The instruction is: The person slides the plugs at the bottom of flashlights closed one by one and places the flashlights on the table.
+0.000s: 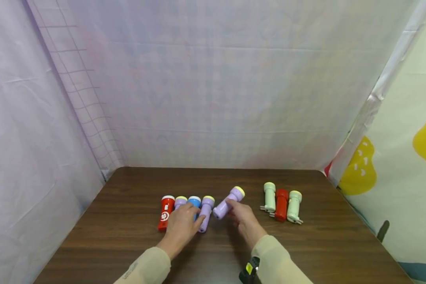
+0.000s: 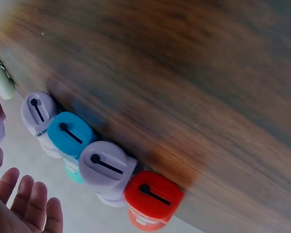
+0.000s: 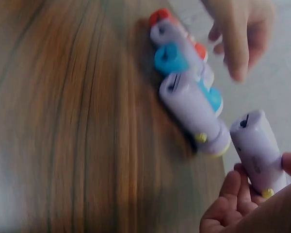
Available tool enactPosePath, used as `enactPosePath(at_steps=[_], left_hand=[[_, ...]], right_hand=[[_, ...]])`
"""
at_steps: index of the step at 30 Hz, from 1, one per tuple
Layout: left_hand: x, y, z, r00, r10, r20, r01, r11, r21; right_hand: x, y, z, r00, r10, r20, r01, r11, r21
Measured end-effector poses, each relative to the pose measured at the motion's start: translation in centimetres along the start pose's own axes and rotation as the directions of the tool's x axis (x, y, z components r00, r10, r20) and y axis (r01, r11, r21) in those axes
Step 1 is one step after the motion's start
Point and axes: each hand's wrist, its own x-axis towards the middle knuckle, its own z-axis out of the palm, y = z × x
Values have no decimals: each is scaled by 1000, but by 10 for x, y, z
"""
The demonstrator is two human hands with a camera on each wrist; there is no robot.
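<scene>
A purple flashlight with a yellow rim is pinched between the thumb and fingers of my right hand, tilted and raised off the table. My left hand hovers over a row of flashlights, fingers loosely bent and holding nothing; the left wrist view shows them apart from the row. That row has a red flashlight at its left end, then a purple flashlight partly hidden by my left hand, a blue flashlight and another purple flashlight at its right end.
Right of my right hand lie a pale green flashlight, a red flashlight and a second pale green flashlight, with plug prongs showing. All stand on a dark wooden table. Cloth curtains hang behind and at both sides.
</scene>
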Motion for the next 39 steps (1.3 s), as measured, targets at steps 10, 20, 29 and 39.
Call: enactPosePath(at_steps=[10, 20, 29, 39], left_hand=[[-1, -5, -4, 998, -40, 54, 38, 998, 44], [-2, -13, -3, 996, -39, 77, 32, 995, 96], [-4, -19, -6, 982, -107, 153, 91, 990, 103], [-4, -22, -7, 972, -139, 188, 120, 987, 107]], right_hand=[[15, 8, -13, 996, -90, 14, 91, 983, -157], [25, 15, -18, 985, -169, 37, 173, 959, -226], [15, 8, -9, 986, -136, 95, 162, 915, -369], [12, 9, -1, 983, -146, 110, 181, 872, -455]])
